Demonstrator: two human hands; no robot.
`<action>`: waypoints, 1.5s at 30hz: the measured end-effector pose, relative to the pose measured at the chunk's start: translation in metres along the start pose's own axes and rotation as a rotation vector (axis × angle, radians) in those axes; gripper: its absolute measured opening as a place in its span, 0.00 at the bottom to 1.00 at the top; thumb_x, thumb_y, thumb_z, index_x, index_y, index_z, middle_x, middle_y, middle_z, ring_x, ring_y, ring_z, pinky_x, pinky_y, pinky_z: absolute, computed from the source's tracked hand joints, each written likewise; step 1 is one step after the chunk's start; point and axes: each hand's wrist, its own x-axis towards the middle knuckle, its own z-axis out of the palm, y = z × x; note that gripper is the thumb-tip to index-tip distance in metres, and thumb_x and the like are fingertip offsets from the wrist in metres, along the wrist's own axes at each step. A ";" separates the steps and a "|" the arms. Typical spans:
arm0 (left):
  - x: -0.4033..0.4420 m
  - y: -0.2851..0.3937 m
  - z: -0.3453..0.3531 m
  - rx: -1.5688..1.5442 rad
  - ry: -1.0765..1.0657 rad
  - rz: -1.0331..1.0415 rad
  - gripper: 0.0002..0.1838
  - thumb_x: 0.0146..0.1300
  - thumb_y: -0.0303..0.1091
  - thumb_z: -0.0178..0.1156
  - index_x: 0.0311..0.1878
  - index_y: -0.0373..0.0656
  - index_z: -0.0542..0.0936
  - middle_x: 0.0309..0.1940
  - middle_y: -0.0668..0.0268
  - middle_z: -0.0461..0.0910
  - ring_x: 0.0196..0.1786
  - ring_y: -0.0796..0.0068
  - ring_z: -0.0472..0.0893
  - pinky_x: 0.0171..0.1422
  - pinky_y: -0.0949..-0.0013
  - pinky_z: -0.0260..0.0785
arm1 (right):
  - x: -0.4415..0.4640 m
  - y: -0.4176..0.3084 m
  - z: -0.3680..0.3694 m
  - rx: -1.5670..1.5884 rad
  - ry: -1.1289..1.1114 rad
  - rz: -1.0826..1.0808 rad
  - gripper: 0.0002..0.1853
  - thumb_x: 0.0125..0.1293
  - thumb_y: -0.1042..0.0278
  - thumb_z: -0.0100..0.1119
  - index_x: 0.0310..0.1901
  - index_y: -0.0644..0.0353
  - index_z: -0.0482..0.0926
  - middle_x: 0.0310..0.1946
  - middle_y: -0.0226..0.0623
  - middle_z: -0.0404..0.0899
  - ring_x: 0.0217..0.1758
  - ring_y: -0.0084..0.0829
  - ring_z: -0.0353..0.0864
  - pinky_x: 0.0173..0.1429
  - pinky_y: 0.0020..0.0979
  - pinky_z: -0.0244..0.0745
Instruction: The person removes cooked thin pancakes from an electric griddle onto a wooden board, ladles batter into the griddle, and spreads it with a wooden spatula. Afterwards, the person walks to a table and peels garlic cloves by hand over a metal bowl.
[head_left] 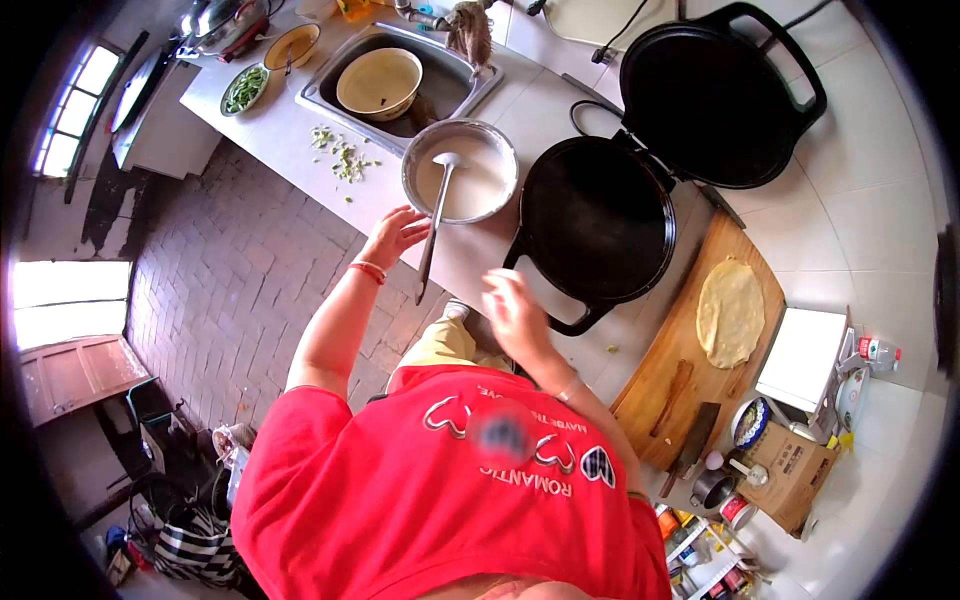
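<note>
My left hand (396, 236) is beside the handle of a ladle (433, 225), its fingers apart and nothing seen in them. The ladle leans in a metal bowl of pale batter (487, 180) near the counter edge. Blurred by motion, my right hand (512, 305) is in front of my body, below the bowl and left of the black pan's lower handle; whether it holds anything is hard to tell. The round black pan (598, 220) stands with its lid (710, 95) folded open behind it.
A wooden board (650, 410) at the right bears a flat round of dough (730, 313) and a cleaver (692, 445). The sink (450, 75) holds a yellow bowl (379, 82). Chopped greens (345, 160) lie on the counter, near a plate of greens (244, 90).
</note>
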 end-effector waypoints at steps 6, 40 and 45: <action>0.044 -0.004 -0.022 -0.051 -0.268 -0.095 0.13 0.64 0.38 0.53 0.44 0.39 0.76 0.43 0.56 0.79 0.45 0.64 0.80 0.54 0.63 0.73 | 0.049 0.055 0.139 0.401 -0.147 0.493 0.26 0.60 0.62 0.62 0.53 0.63 0.60 0.34 0.43 0.76 0.33 0.34 0.80 0.36 0.32 0.75; -0.028 0.019 0.081 0.132 -0.057 0.108 0.18 0.59 0.26 0.44 0.50 0.29 0.72 0.39 0.52 0.80 0.38 0.61 0.83 0.40 0.65 0.80 | 0.065 -0.018 -0.050 -0.565 -0.315 0.316 0.11 0.64 0.71 0.46 0.40 0.70 0.74 0.23 0.54 0.78 0.25 0.48 0.80 0.31 0.45 0.75; -0.038 0.015 0.091 0.111 -0.104 0.135 0.21 0.58 0.24 0.43 0.56 0.31 0.67 0.45 0.52 0.77 0.41 0.59 0.82 0.41 0.64 0.81 | 0.076 -0.044 -0.059 0.168 -0.372 0.836 0.12 0.66 0.70 0.44 0.25 0.63 0.67 0.14 0.33 0.69 0.09 0.20 0.64 0.12 0.25 0.60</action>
